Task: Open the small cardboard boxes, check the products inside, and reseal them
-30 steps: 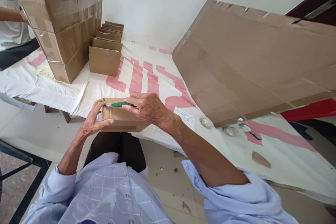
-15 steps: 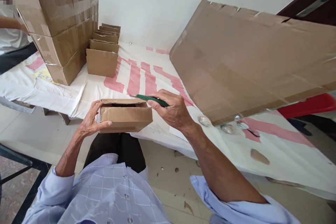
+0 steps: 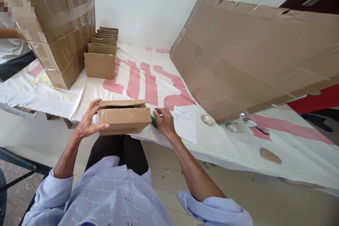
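A small cardboard box (image 3: 124,120) sits at the table's front edge, its top flap slightly raised over a dark gap. My left hand (image 3: 90,122) grips the box's left end, thumb on the near side and fingers behind. My right hand (image 3: 164,122) is low over the table, just right of the box, with loosely curled fingers apart. Beside its fingers a green utility knife (image 3: 154,122) shows only in part; the box and the hand hide the rest. Under that hand's right side lies a white sheet with drawn shapes (image 3: 184,122).
Stacked, taped cartons (image 3: 62,35) stand at the left, alongside a row of open small boxes (image 3: 100,65). A large cardboard sheet (image 3: 251,56) leans at the right. Clear round objects (image 3: 208,120) and a brown scrap (image 3: 270,155) lie on the table. Another person's arm (image 3: 10,32) shows far left.
My right hand has gone from above the box's right end down to the table beside it, and its fingers have loosened around the knife. The left hand still holds the box.
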Demonstrator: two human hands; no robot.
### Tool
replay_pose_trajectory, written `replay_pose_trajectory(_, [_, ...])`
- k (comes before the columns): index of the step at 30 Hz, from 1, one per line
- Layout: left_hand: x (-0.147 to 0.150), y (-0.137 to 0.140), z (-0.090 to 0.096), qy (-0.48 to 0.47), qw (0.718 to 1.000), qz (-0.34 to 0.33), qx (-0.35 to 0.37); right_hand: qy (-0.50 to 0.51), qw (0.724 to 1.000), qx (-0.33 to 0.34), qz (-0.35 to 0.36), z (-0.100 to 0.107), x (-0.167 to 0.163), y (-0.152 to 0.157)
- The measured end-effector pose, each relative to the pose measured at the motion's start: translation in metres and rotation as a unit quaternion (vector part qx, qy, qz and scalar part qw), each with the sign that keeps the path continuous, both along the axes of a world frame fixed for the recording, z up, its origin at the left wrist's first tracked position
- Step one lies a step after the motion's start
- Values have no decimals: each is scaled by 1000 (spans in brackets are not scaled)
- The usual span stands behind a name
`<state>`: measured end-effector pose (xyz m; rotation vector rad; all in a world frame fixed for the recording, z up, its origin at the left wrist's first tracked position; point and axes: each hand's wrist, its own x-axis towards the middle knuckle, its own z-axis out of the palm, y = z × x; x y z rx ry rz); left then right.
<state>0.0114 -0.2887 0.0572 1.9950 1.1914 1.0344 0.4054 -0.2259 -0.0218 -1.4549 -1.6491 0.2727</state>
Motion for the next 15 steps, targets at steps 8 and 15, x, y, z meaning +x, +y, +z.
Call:
replay_pose_trajectory(8, [3,0,3,4,1000,7,6,-92,953,146,248,125,-97,-4])
replay_pose_trajectory(15, [5,-1,2,-5,1000,-5,21,-186,892,127,391,134,-159,6])
